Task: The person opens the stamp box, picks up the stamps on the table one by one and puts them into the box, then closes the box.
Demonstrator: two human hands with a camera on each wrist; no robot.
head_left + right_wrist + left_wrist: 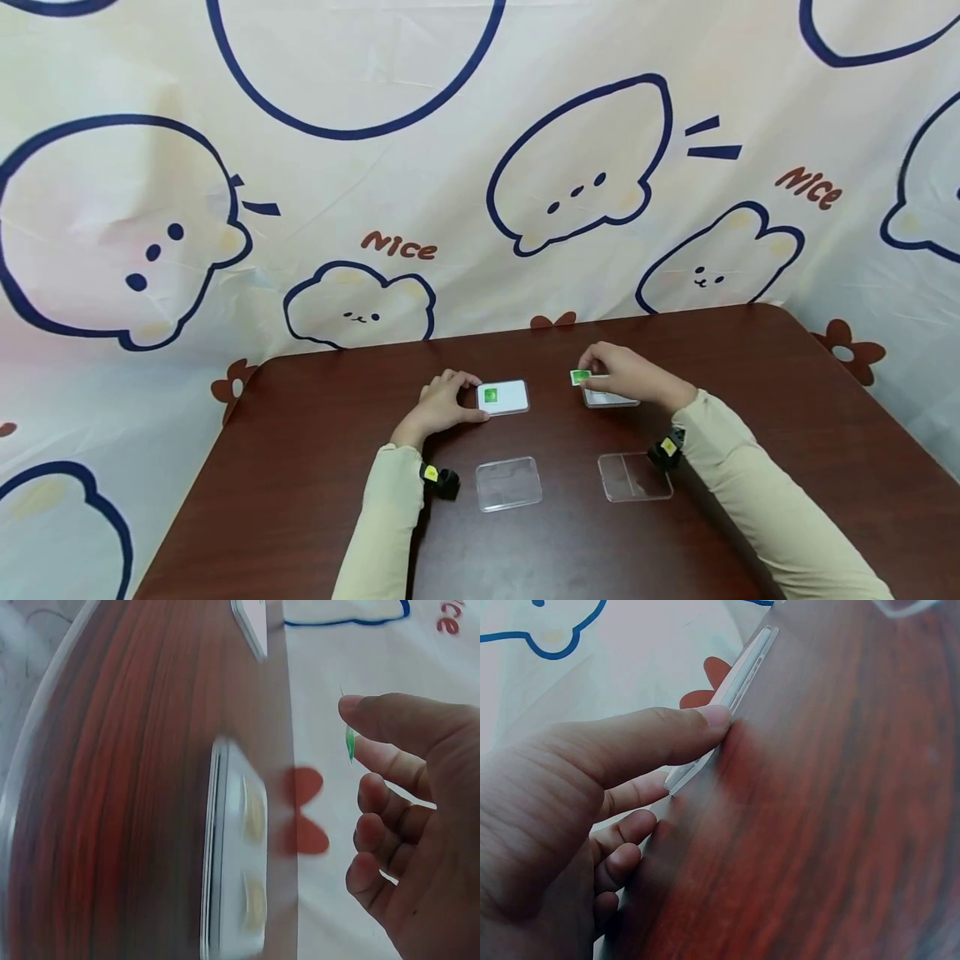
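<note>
My left hand (441,402) steadies a shallow clear case (513,400) with a white inside, thumb on its near edge and a finger on its far edge. A small green square (491,396) lies on the white, toward the left. Thumb and index finger of my right hand (628,373) pinch a small white-bordered green square piece (580,377) above the left end of a second shallow case (611,402). In the right wrist view the piece is seen edge-on. Two yellowish rounded pieces (255,814) sit on that case's white top.
Nearer the front lie two clear plastic lids, one (508,485) by my left wrist and one (624,478) partly behind the right wrist camera. The brown wooden table (300,475) meets a printed cloth (465,292) at the back.
</note>
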